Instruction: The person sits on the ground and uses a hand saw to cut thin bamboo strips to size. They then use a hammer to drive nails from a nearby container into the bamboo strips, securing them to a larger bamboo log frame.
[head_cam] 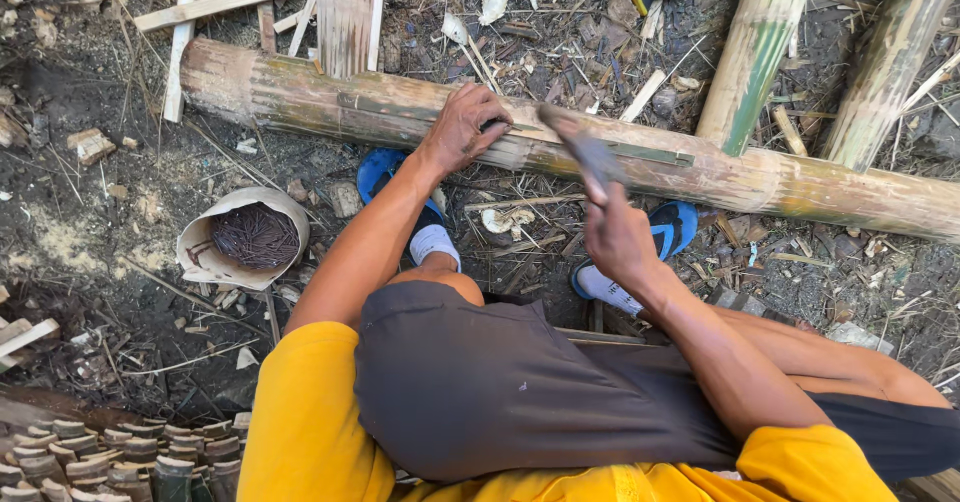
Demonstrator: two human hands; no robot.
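Observation:
A thick bamboo pole (330, 97) lies across the ground in front of me, with a thin flat strip (650, 152) running along its top. My left hand (462, 127) rests on the pole, fingers pinched on the strip around something too small to make out. My right hand (615, 232) grips the handle of a hammer (580, 147), whose blurred head hangs just right of my left fingers, over the strip.
A paper-lined bowl of dark nails (245, 237) sits on the dirt to my left. Two more bamboo poles (755, 52) lean in at the upper right. Split slats (345, 12) lie behind the pole, cut bamboo ends (120, 457) at bottom left. Chips and scraps litter the ground.

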